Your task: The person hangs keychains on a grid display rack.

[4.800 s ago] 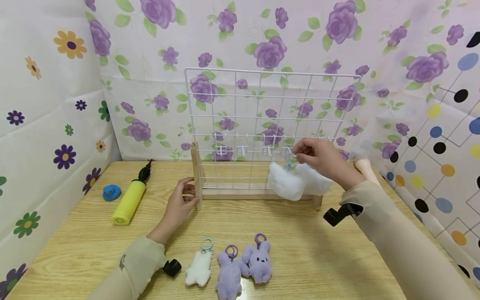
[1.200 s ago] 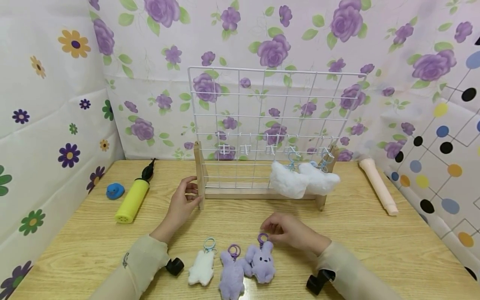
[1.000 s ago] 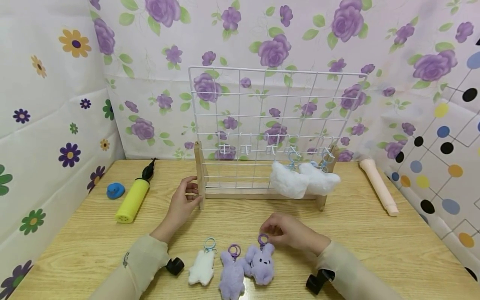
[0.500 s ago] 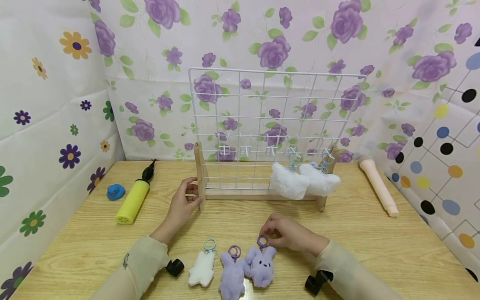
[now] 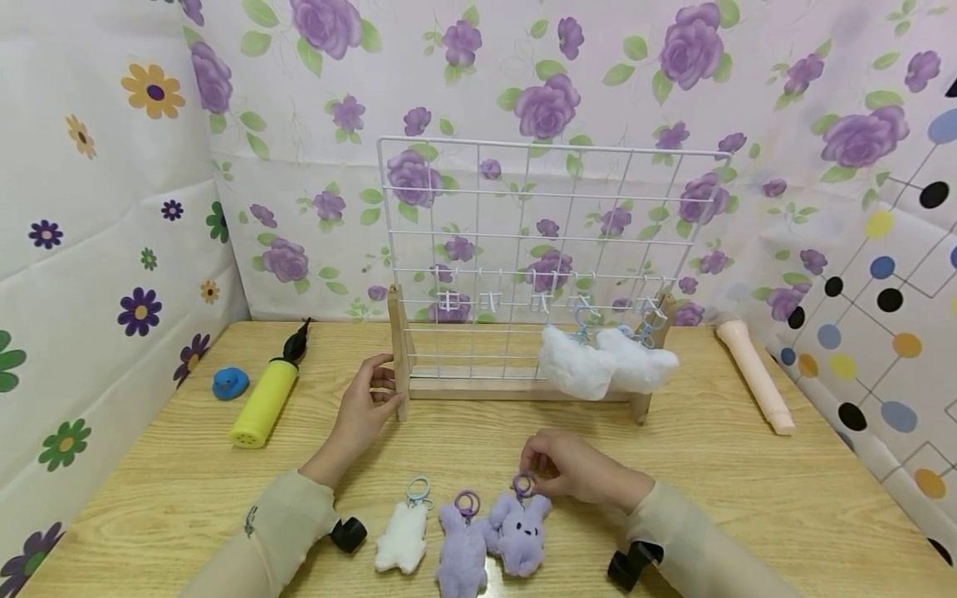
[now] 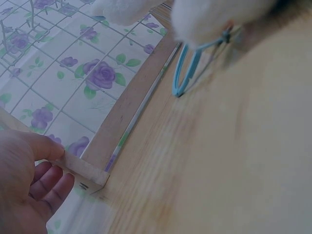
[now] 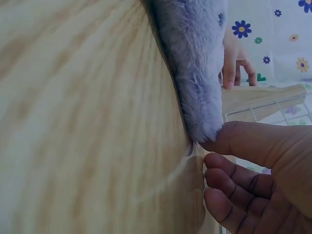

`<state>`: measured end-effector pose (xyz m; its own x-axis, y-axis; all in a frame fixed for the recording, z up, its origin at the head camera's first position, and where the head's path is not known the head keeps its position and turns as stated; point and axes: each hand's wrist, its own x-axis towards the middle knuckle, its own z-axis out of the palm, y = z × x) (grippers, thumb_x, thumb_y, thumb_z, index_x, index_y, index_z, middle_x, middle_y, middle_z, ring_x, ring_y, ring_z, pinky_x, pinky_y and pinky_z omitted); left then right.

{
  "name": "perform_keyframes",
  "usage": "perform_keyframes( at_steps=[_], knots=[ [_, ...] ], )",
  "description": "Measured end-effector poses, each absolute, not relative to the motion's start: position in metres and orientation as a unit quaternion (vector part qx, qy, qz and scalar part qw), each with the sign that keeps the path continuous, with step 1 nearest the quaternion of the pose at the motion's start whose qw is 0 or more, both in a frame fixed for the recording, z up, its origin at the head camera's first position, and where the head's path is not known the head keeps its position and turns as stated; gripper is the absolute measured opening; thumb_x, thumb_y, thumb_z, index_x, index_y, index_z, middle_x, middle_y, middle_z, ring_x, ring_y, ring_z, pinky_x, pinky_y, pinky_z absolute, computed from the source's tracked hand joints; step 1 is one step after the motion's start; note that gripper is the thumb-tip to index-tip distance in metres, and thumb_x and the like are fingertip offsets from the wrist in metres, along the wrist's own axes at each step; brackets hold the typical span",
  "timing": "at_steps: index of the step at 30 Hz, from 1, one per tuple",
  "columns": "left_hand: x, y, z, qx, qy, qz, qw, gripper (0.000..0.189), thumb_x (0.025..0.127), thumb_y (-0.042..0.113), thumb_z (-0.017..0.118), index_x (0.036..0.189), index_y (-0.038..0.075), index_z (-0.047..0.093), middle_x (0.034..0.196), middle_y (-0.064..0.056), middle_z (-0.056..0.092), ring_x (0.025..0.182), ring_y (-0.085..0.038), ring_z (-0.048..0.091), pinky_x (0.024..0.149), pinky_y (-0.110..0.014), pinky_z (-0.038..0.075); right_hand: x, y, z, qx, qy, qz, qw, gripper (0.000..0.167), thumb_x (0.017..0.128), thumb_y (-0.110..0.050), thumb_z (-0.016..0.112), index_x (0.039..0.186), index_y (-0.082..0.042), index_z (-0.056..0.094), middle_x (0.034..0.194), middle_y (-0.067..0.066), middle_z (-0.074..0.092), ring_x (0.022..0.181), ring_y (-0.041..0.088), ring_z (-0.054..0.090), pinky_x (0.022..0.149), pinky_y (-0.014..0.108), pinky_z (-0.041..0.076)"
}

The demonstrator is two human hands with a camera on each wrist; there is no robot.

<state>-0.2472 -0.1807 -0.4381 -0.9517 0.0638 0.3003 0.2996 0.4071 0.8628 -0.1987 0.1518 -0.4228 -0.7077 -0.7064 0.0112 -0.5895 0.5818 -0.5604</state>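
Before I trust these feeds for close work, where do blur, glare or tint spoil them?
Head view: bright and mostly sharp, with a small glare patch on the table beside the lower purple plush; left wrist view: hazy and bluish, the near white plush soft; right wrist view: dim and bluish, wood grain smeared, the right hand clearer.
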Motion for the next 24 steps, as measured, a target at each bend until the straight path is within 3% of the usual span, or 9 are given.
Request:
perform_keyframes(
  at_steps=[11, 18, 24],
  knots=[
    [-0.247, -0.181, -0.44, -0.108, -0.839, -0.522, 0.109, 0.062, 0.085, -0.006, 0.067, 0.139, 0.006, 0.039, 0.116, -0.02, 0.055, 0.102, -0.03, 0.057, 0.08, -0.024, 0.052, -0.194, 0.156, -0.423, -0.346, 0.863, -0.332, 0.157, 0.012, 0.087, -0.009, 0.07, 0.093, -0.016, 0.061, 0.08, -0.008, 0.061, 0.072, -0.002, 0.053, 0.065, 0.018, 0.049],
    [-0.247, -0.181, -0.439, -0.11, -0.837, -0.524, 0.111, 0.062, 0.085, -0.006, 0.067, 0.139, 0.005, 0.039, 0.117, -0.02, 0.055, 0.101, -0.03, 0.056, 0.081, -0.024, 0.052, -0.192, 0.16, -0.417, -0.342, 0.86, -0.348, 0.147, 0.005, 0.091, -0.02, 0.066, 0.09, -0.015, 0.065, 0.081, -0.008, 0.063, 0.072, -0.001, 0.055, 0.065, 0.019, 0.05],
    [-0.247, -0.181, -0.438, -0.111, -0.838, -0.524, 0.11, 0.062, 0.085, -0.006, 0.066, 0.139, 0.006, 0.039, 0.117, -0.02, 0.055, 0.102, -0.03, 0.057, 0.081, -0.024, 0.052, -0.188, 0.162, -0.408, -0.345, 0.86, -0.352, 0.13, 0.006, 0.093, -0.019, 0.063, 0.092, -0.014, 0.066, 0.082, -0.004, 0.067, 0.071, -0.002, 0.055, 0.064, 0.019, 0.05]
  ],
)
